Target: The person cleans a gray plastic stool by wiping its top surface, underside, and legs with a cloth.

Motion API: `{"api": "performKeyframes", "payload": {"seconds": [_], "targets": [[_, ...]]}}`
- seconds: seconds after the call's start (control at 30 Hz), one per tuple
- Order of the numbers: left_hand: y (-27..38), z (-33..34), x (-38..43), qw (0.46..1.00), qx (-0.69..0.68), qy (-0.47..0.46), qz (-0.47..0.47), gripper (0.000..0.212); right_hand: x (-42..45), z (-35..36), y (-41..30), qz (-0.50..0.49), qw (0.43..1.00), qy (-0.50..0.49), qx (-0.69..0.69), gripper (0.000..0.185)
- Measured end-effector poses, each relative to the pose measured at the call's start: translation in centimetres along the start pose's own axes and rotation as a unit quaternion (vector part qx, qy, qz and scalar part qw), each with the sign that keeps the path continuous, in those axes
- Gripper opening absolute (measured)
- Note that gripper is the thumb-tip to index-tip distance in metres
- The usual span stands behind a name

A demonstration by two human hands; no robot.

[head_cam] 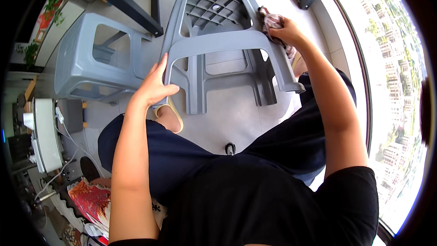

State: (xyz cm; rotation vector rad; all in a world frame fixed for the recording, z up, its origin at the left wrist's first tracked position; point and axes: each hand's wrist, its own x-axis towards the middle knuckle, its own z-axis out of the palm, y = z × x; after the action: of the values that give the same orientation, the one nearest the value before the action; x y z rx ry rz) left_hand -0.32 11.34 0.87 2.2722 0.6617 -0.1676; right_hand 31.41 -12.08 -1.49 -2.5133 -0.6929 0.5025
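A grey plastic stool (218,42) lies tipped on its side before me, its legs towards me and the ribbed underside of its seat at the far end. My left hand (155,83) rests against the stool's left edge, the thumb spread over a leg. In my right hand (288,34) is a crumpled brownish patterned cloth (273,22), pressed on the outer right side of the stool. Part of the cloth hangs below my fingers. A second grey plastic stool (82,51), also tipped over, is at the left.
A black metal frame leg (129,5) slants above the second stool. At the right run a window (385,92) and its sill. A caster (230,148) shows between my knees. White cables (70,136) hang beside a white-topped surface (47,136) at left. My slippered foot is beside the stool.
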Motion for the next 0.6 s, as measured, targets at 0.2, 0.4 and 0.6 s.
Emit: {"api": "performKeyframes", "payload": {"seconds": [0.2, 0.4, 0.6], "targets": [[-0.7, -0.3, 0.5, 0.999, -0.04, 0.006, 0.009, 0.089, 2.1, 3.1, 1.3, 0.0, 0.988, 0.057, 0.142, 0.067], [-0.8, -1.2, 2.1, 0.998, -0.055, -0.012, 0.015, 0.085, -2.0, 2.4, 1.9, 0.003, 0.996, 0.033, 0.088, 0.055], [-0.1, -2.5, 4.1, 0.996, -0.034, -0.056, 0.06, 0.084, -10.8, 0.5, 1.5, 0.006, 0.992, -0.091, 0.088, 0.072]]}}
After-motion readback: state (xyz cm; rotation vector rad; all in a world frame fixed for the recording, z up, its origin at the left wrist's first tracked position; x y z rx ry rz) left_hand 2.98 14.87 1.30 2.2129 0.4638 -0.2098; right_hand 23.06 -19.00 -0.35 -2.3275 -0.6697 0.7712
